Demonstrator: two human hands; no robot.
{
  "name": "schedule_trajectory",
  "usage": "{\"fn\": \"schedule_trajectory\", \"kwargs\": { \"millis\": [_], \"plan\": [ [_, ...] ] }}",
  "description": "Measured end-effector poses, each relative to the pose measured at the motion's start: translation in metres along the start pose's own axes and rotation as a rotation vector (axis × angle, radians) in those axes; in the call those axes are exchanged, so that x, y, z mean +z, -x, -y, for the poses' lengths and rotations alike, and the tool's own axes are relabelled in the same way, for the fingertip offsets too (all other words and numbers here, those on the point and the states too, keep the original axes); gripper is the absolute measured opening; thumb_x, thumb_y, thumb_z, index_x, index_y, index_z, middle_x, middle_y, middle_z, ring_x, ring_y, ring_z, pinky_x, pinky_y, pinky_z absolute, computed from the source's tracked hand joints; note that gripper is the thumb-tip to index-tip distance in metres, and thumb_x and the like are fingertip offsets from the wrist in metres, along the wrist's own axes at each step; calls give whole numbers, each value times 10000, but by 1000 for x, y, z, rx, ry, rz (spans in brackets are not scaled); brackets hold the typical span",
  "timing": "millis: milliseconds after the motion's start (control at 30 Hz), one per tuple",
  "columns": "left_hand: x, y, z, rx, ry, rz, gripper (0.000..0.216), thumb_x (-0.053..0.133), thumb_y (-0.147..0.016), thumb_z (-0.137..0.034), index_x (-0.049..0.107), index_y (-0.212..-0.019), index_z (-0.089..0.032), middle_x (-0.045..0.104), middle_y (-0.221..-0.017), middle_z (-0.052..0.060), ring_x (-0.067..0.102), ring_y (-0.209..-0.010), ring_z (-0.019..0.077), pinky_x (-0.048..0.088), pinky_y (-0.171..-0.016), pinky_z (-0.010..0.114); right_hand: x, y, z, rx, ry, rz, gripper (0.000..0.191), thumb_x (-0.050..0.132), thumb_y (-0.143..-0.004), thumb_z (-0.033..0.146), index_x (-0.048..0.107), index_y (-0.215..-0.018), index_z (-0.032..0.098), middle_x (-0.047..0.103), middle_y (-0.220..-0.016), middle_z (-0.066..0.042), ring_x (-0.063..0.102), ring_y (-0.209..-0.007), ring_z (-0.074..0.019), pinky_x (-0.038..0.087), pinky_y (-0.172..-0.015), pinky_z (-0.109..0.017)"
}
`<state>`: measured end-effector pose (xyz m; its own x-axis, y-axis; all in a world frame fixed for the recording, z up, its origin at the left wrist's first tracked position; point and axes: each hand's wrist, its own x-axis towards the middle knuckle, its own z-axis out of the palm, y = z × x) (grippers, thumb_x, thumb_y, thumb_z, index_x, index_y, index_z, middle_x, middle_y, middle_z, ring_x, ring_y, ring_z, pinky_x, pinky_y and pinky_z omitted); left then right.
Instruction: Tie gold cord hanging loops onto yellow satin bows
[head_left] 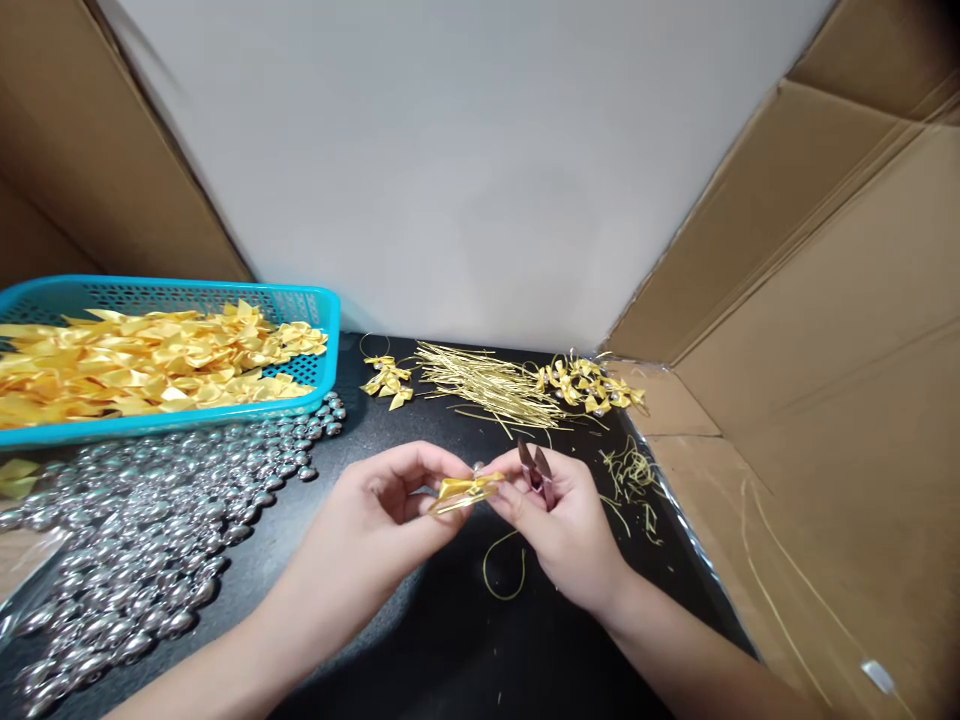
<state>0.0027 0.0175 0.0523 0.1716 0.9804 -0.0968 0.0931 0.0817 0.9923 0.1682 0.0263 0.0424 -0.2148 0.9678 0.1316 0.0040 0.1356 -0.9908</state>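
Between my two hands is a yellow ribbon bow, with a small silver bead at its upper side. My left hand pinches the bow's left part between thumb and fingers. My right hand pinches the bow's right end and also keeps small dark-bladed snips in its palm, blades pointing up and away. A loop of gold cord hangs below the right fingers. How the cord joins the bow is hidden by the fingers.
A turquoise basket of yellow bows stands at left, silver beads spread before it. Cut gold cords lie at the back between a few bows and a beaded bow pile. Cord scraps lie right; cardboard walls flank the table.
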Motion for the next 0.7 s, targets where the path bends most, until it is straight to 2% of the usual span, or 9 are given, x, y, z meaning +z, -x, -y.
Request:
{"fn": "schedule_trajectory", "kwargs": {
  "millis": [100,300,467,700],
  "plan": [
    [1,1,-2,1,-61,-24,97,693,-741,-264,673,-790,-183,706,-755,20,629,-703,167,487,-620,240,3,3,4,15,25,-7,87,663,-724,249,628,-767,181,487,-568,46,336,-473,-70,297,-437,-204],
    [3,5,-5,60,-126,-42,55,680,-745,-239,688,-778,-195,729,-777,15,661,-737,185,508,-678,261,10,5,8,67,-24,-51,100,655,-685,208,567,-720,179,589,-656,8,483,-525,-90,407,-491,-210],
    [4,4,-7,11,-108,-4,116,682,-762,-300,693,-790,-188,733,-789,33,672,-763,210,518,-694,287,10,3,10,92,-26,-64,100,642,-674,215,548,-674,180,547,-603,24,434,-487,-76,378,-457,-198],
    [3,3,-5,-13,-89,13,178,693,-754,-353,702,-790,-179,717,-749,41,657,-747,211,498,-631,267,10,2,12,99,-14,-72,98,615,-680,227,540,-645,175,501,-562,37,378,-472,-67,351,-439,-193]
  ]
}}
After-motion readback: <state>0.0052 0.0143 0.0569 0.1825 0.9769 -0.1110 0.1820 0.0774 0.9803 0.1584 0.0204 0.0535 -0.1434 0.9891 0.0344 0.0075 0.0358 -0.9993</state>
